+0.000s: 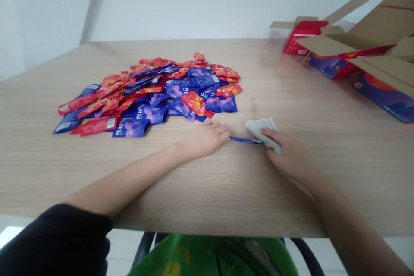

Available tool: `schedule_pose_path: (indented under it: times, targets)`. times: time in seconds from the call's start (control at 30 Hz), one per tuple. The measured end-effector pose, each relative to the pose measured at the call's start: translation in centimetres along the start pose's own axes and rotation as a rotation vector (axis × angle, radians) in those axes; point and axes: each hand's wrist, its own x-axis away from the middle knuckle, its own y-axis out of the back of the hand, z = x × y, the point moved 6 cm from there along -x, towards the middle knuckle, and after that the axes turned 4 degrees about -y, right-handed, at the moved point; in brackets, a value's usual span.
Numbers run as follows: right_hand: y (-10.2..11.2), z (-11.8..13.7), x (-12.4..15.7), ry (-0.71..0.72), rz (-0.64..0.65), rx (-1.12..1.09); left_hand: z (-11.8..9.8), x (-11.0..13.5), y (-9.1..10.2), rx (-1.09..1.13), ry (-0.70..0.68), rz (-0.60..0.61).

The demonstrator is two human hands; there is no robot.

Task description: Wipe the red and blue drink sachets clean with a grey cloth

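Observation:
A blue sachet (pixel 245 140) is seen edge-on between my two hands, just above the wooden table (pixel 207 189). My left hand (pixel 203 138) rests on the table with its fingers curled, the fingertips pinching the sachet's left end. My right hand (pixel 289 155) holds a crumpled white cloth (pixel 260 127) and meets the sachet's right end with it. A large heap of red and blue sachets (pixel 152 92) lies spread just beyond my left hand.
Opened cardboard cartons printed in red and blue (pixel 355 51) lie at the table's far right, flaps spread. A white wall stands behind the table. Below the near edge a green bag (pixel 210 256) and black chair arms show.

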Motion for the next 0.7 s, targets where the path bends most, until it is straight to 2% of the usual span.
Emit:
schedule_pose_path:
  times: [0.13, 0.27, 0.4, 0.47, 0.53, 0.6, 0.7]
  targets:
    - [0.6, -0.9, -0.1, -0.119, -0.012, 0.037, 0.7, -0.2, -0.6, 0.169, 0.091, 0.039]
    - [1.0, -0.7, -0.2, -0.096, -0.051, 0.060, 1.0, -0.5, -1.8, 0.182, 0.176, 0.073]
    - [0.8, -0.5, -0.1, -0.102, -0.035, 0.080, 0.7, 0.9, -0.2, 0.133, 0.298, 0.032]
    - [0.5, -0.2, 0.0, -0.052, 0.001, 0.073, -0.3, 2.2, 0.8, 0.104, 0.277, 0.016]
    - [0.3, 0.0, 0.1, 0.011, 0.038, 0.061, -1.9, 3.6, 1.0, 0.106, 0.193, 0.016]
    - [0.2, -0.1, 0.1, 0.020, 0.042, 0.060, -3.4, 4.9, 0.4, 0.131, 0.131, 0.014]
    - [0.4, -0.6, -0.1, -0.066, -0.004, 0.072, -4.5, 5.9, -0.9, 0.140, 0.147, 0.018]
